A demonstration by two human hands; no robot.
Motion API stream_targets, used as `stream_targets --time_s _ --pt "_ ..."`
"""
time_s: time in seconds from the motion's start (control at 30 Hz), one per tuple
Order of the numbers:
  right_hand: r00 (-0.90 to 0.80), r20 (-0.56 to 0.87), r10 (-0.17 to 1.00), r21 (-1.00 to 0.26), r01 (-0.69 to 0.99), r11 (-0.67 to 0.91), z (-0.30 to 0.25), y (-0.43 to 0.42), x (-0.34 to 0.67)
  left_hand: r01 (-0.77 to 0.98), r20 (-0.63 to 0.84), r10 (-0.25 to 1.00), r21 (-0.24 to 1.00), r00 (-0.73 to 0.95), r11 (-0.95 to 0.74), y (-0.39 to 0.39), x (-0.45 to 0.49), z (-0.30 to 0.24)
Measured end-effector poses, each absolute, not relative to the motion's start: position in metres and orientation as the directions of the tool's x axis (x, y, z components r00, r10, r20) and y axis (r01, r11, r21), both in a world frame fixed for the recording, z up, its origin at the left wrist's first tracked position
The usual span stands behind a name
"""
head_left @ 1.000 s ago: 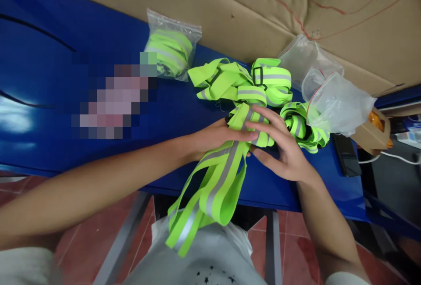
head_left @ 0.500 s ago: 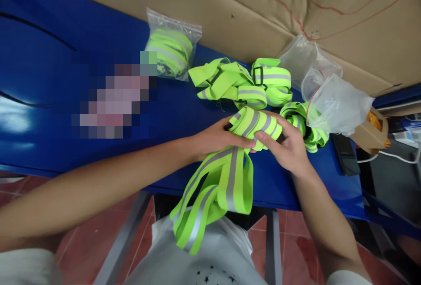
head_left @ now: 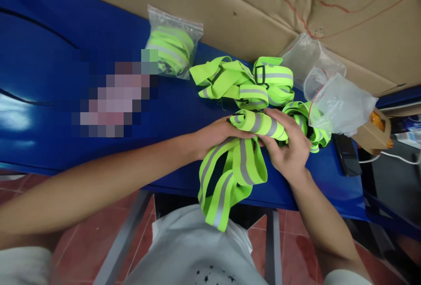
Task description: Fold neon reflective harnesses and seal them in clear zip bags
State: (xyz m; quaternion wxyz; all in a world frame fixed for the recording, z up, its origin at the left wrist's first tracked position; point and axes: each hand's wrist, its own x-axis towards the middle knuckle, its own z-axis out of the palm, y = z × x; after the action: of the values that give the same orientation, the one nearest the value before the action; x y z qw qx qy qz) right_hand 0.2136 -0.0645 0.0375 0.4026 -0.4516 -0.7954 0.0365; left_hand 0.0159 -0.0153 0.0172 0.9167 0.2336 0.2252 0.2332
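Observation:
Both hands grip one neon-yellow reflective strap [head_left: 241, 164] with a grey stripe, partly wound into a roll over the blue table [head_left: 66, 70]. My left hand [head_left: 213, 136] pinches the roll's left end. My right hand [head_left: 289, 144] wraps round its right end, fingers closed on it. The strap's loose loops hang off the table's front edge toward my lap. Just behind the hands lies a pile of the same straps [head_left: 243, 83] with a black buckle, and another bundle [head_left: 307, 122] sits to the right.
A sealed clear bag of folded straps [head_left: 171, 44] lies at the back. Empty clear zip bags [head_left: 332, 96] lie at the right, beside a small brown box [head_left: 373, 131] and a black phone [head_left: 345, 155]. Cardboard [head_left: 263, 8] lines the back. Red tiled floor is below.
The strap has been wound up further: the roll between my hands is thicker and the hanging loops are shorter. My right hand went from open fingers to a closed grip on the roll.

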Motion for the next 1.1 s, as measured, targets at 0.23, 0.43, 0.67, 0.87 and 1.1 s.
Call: stream_targets --time_s 0.23,0.43,0.67,0.87,1.1 --pt "-0.277 0.654 0.705 -0.369 0.697 0.616 0.035 -0.066 0.214 -0.275 -0.33 0.537 0.589 0.777 0.76 -0.015 0.013 0.02" --pt "-0.288 0.615 0.734 -0.37 0.717 0.591 0.033 -0.068 0.217 -0.265 -0.326 0.558 0.629 0.764 0.731 -0.014 0.015 0.016" --pt "-0.337 0.583 0.74 -0.361 0.708 0.607 0.035 -0.07 0.221 -0.299 -0.279 0.605 0.671 0.745 0.678 -0.017 0.013 0.023" --pt "-0.344 0.613 0.711 -0.321 0.714 0.622 0.042 -0.071 0.223 -0.375 -0.086 0.575 0.678 0.814 0.633 -0.015 0.006 0.027" --pt "-0.355 0.646 0.676 -0.244 0.743 0.623 0.047 -0.072 0.222 -0.374 -0.074 0.512 0.596 0.856 0.711 -0.01 0.002 0.03"
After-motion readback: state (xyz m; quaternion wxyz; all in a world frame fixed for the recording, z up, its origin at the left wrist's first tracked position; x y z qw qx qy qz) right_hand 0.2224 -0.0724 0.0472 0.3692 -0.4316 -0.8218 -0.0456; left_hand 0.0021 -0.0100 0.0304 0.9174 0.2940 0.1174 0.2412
